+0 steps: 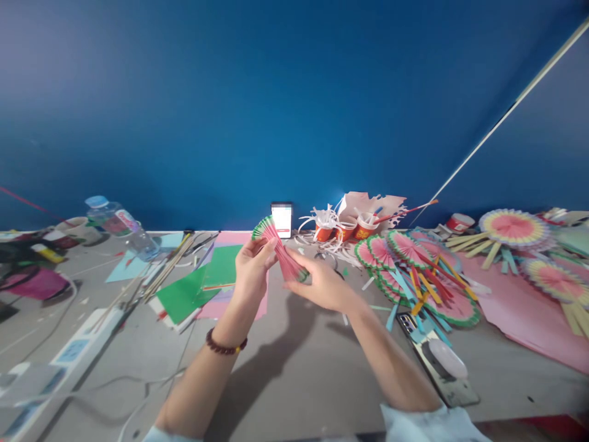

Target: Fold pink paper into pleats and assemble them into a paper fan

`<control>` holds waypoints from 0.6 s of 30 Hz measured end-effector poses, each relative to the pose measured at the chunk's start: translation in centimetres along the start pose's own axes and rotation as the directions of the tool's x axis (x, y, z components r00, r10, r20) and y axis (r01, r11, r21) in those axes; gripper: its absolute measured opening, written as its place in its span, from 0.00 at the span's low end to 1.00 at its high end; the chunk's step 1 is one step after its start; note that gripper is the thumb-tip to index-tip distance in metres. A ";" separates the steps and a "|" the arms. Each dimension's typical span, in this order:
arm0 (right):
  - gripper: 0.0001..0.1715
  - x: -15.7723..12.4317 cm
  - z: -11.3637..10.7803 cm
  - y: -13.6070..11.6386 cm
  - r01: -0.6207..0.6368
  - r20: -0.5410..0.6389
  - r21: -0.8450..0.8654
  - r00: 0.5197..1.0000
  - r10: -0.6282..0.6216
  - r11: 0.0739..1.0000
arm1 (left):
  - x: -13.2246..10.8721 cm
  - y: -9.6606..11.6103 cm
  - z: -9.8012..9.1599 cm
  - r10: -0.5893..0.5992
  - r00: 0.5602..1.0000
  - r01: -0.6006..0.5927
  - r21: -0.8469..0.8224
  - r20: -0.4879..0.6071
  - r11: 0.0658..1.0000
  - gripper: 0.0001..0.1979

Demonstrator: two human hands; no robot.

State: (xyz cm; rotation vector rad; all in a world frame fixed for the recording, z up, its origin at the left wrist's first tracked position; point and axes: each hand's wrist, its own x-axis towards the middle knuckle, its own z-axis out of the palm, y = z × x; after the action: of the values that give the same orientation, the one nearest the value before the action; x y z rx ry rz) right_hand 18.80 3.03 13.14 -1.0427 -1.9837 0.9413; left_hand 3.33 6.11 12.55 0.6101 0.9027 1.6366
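A pleated paper piece (286, 261), pink with green edges, is held above the middle of the table. My left hand (254, 263) pinches its upper left part, where the green-edged folds spread like a small fan. The fingers of my right hand (317, 279) close round its lower right end, near the other green edge. Between the two hands the pink folds are gathered narrow. A beaded bracelet circles my left wrist.
Green sheets (184, 293), sticks and a bottle (124, 224) lie left, beyond a power strip (73, 356). A lit phone (282, 220) leans on the blue wall. Red cups (361, 228), finished paper fans (414, 258) and another phone (437, 362) are right.
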 end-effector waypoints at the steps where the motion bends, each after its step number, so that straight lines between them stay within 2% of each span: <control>1: 0.43 0.0 0.3 -0.2 0.010 -0.011 -0.026 1.000 -0.010 1.000 | 0.0 0.0 0.0 0.006 1.000 -0.006 -0.004 -0.004 1.000 0.18; 4: 0.47 0.1 1.0 -0.4 0.033 -0.028 -0.088 0.999 -0.036 0.996 | 0.0 0.0 0.0 0.014 1.000 -0.014 -0.015 -0.009 1.000 0.17; 10: 0.33 0.4 0.5 0.1 0.110 -0.085 -0.093 0.989 -0.118 0.990 | 0.1 0.3 -0.1 0.021 0.999 -0.020 -0.020 0.027 1.000 0.17; 12: 0.29 0.4 0.0 0.3 0.088 -0.095 -0.077 0.991 -0.095 0.993 | 0.3 0.4 -0.2 0.037 0.999 -0.037 -0.007 0.019 0.999 0.17; 18: 0.22 0.7 -0.4 0.7 -0.064 -0.058 0.123 0.996 0.072 0.990 | 0.6 0.9 -0.4 0.083 0.996 -0.083 0.010 0.015 0.996 0.18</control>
State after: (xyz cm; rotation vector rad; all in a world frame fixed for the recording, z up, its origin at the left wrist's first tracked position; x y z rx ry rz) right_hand 19.05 4.06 12.87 -1.0645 -1.8268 1.0392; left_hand 2.38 6.56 13.01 0.6741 0.8857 1.7004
